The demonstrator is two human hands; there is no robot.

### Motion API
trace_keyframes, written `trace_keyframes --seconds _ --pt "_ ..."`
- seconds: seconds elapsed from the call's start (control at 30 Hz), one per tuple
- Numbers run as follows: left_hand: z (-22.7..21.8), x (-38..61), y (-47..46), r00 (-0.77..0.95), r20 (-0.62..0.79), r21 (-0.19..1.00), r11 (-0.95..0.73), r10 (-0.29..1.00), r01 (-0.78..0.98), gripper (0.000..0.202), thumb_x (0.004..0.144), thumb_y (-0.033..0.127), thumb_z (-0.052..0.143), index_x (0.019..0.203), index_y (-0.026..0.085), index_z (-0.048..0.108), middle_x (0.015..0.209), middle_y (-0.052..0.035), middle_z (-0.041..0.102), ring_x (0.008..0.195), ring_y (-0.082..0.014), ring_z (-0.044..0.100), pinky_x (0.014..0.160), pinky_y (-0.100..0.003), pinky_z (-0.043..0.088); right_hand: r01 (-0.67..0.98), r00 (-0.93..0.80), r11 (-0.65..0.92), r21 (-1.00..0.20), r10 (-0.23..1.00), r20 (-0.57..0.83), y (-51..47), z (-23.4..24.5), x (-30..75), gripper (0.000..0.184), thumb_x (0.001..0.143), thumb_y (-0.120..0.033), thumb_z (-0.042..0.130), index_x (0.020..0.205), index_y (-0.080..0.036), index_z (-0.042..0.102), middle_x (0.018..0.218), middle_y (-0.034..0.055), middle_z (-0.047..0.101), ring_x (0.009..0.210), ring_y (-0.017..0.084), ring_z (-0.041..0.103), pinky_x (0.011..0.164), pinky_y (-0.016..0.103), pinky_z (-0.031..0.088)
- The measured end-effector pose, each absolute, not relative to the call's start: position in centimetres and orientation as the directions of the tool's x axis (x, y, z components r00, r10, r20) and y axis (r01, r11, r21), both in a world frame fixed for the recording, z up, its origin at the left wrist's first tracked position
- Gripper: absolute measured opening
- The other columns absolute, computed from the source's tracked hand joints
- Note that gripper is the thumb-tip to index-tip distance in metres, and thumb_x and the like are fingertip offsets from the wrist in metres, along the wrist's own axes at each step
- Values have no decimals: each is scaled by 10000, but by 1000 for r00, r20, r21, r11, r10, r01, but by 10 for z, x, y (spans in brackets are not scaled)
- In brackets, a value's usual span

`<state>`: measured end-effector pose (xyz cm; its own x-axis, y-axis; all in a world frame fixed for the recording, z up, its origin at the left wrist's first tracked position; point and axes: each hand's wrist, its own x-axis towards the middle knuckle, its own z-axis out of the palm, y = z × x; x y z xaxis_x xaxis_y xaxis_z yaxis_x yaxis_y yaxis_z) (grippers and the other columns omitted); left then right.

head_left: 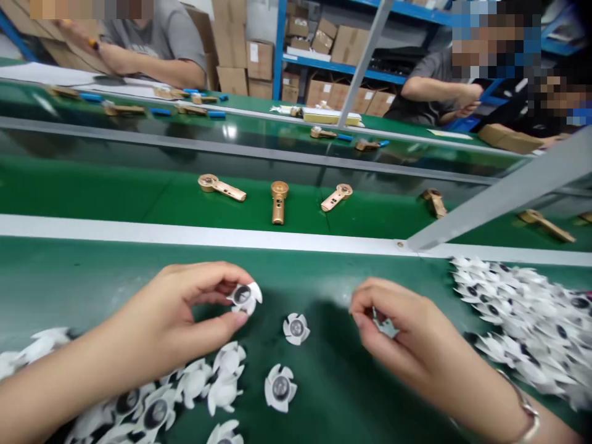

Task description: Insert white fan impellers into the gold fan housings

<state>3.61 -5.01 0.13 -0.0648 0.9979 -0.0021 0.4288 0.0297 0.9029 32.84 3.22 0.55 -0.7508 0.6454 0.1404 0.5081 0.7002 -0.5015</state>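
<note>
My left hand pinches a small white fan blade with a dark round hub between thumb and fingertips, just above the green table. My right hand is curled closed around another white fan blade, which shows only partly under the fingers. Two loose fan blades lie between my hands, one near the middle and one closer to me.
A big heap of white fan blades lies at the right, a smaller heap at the lower left. Gold handheld fan bodies lie on the green conveyor beyond a white rail. Other people sit across, by cardboard boxes and blue shelving.
</note>
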Motion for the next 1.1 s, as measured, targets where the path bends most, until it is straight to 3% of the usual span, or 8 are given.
trace_keyframes --seconds 0.1,0.23,0.37,0.5,0.7,0.87,0.97,1.1 --pt "13 45 -59 121 -48 896 -10 992 443 212 807 230 728 1018 253 748 955 -12 750 835 -152 721 757 -164 582 273 -773 622 -734 596 217 24 27 280 154 880 -64 518 843 -212 543 821 -27 575 696 84 550 635 193 456" --pt "18 48 -67 109 -49 950 12 993 313 193 793 274 760 969 210 714 882 -17 715 762 -139 688 675 -181 581 143 -832 600 -787 503 232 15 31 240 148 861 -60 545 834 -203 573 819 -24 571 678 75 535 611 177 445" --pt "16 46 -69 -28 -70 982 74 997 173 370 680 274 857 949 201 613 814 10 688 695 -123 671 655 -199 594 188 -813 585 -789 544 210 16 25 234 154 890 -89 548 828 -222 596 767 -49 590 640 66 539 590 170 433" --pt "18 47 -70 -98 -39 984 55 994 168 293 662 242 859 809 173 615 744 2 697 655 -124 686 631 -187 595 256 -772 567 -783 608 188 16 24 234 155 907 -132 556 813 -240 616 699 -74 611 592 63 547 558 166 430" --pt "18 51 -69 -139 34 990 -15 990 138 231 671 175 834 823 174 660 754 20 706 678 -104 682 692 -178 614 277 -694 629 -727 654 301 10 23 230 145 893 -132 559 810 -239 614 699 -69 632 583 60 583 547 155 450" --pt "14 52 -70 -141 102 982 -76 985 174 237 666 169 843 833 177 675 767 25 712 681 -104 679 696 -190 623 235 -729 756 -611 552 404 5 15 236 143 911 -114 560 954 -236 621 846 -27 688 698 72 654 638 154 512" --pt "12 50 -70 -155 147 972 -114 977 205 204 684 174 831 828 172 687 773 14 708 684 -115 678 684 -211 630 198 -745 832 -519 472 472 1 13 243 252 892 -70 566 1088 -217 622 997 36 708 848 123 687 769 204 555" --pt "16 35 -74 -221 223 969 -191 949 158 202 709 138 813 847 186 675 815 4 700 730 -131 692 708 -230 629 77 -787 840 -537 382 484 8 25 237 383 936 -123 526 1309 -203 564 1157 92 671 1015 185 661 862 283 562"
